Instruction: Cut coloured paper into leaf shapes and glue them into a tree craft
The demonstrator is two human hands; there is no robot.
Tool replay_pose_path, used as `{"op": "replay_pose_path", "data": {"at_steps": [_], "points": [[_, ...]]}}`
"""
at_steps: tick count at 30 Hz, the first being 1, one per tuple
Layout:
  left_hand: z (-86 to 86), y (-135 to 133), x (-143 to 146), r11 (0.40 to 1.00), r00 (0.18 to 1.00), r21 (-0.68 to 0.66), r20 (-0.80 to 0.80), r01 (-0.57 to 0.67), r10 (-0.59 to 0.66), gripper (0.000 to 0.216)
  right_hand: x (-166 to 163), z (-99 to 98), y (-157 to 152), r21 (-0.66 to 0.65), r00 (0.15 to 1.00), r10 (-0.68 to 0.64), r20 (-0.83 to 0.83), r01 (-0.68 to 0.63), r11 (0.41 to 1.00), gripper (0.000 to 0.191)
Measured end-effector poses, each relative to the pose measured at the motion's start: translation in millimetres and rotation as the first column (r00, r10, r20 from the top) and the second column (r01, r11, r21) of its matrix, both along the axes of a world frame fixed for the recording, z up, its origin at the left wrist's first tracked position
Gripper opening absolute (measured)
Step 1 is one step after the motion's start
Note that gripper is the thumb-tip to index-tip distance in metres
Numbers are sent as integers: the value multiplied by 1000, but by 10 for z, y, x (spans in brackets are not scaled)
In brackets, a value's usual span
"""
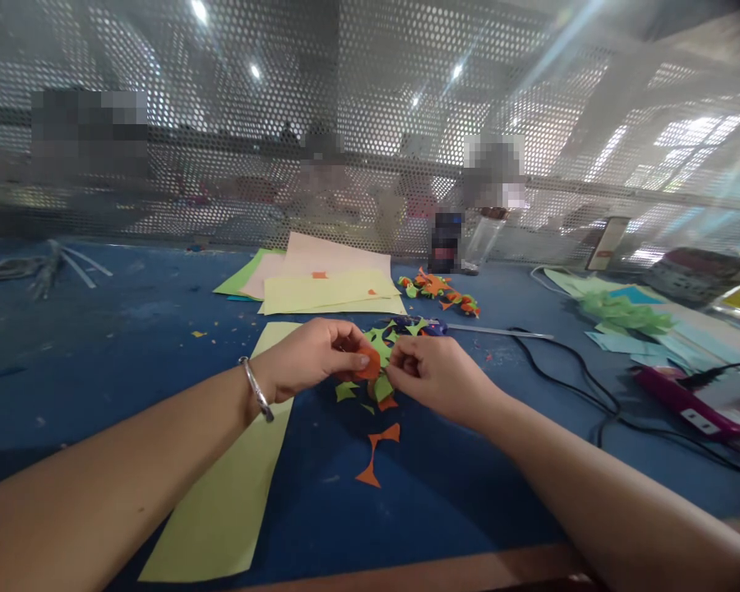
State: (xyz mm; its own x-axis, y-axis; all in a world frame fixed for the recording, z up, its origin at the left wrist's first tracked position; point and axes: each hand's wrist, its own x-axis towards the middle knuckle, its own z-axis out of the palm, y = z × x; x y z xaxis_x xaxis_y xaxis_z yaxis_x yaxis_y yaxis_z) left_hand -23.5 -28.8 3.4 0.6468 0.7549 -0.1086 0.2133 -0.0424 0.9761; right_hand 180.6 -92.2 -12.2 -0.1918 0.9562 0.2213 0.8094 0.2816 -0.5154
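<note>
Between thumb and fingers, my left hand (321, 353) pinches a small orange paper piece (368, 363). My right hand (432, 372) is closed just to the right of it, fingertips close to the orange piece; what they hold, if anything, is hidden. Below and behind both hands lie green paper scraps (346, 391), several of them overlapping. An orange paper scrap (373, 456) with a narrow middle lies nearer the front edge. A long yellow paper strip (234, 485) runs under my left wrist, which wears a silver bangle (257, 390).
Stacked paper sheets (333, 292) lie at the back, beside orange and green paper clusters (435, 285). A screwdriver-like rod (499, 331) lies behind my right hand. Black cable (567, 386) and a magenta power strip (694, 403) occupy the right. A perforated metal screen (358, 107) borders the blue table's back.
</note>
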Motion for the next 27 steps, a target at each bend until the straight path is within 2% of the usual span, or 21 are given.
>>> {"op": "replay_pose_path", "data": {"at_steps": [4, 5, 8, 11, 21, 27], "points": [[-3, -28, 31, 989, 993, -116, 74, -88, 96, 33, 7, 8, -29, 192, 996, 62, -70, -47, 980, 4], [1, -35, 37, 983, 990, -154, 87, -98, 112, 34, 6, 5, -38, 232, 995, 76, -64, -60, 971, 8], [6, -49, 47, 962, 983, -252, 116, -109, 142, 30, 1, -7, -60, 290, 991, 132, -23, -120, 949, 18], [3, -60, 50, 957, 982, -276, 138, -87, 130, 29, -2, -13, -67, 319, 983, 185, 13, -180, 930, 15], [4, -128, 81, 988, 981, -156, 189, -19, 49, 20, 3, 19, -27, 302, 974, 114, -195, -51, 952, 6], [-16, -149, 92, 999, 982, 17, 184, -51, 47, 22, 12, 16, -14, 266, 973, 53, -223, 8, 964, 3]]}}
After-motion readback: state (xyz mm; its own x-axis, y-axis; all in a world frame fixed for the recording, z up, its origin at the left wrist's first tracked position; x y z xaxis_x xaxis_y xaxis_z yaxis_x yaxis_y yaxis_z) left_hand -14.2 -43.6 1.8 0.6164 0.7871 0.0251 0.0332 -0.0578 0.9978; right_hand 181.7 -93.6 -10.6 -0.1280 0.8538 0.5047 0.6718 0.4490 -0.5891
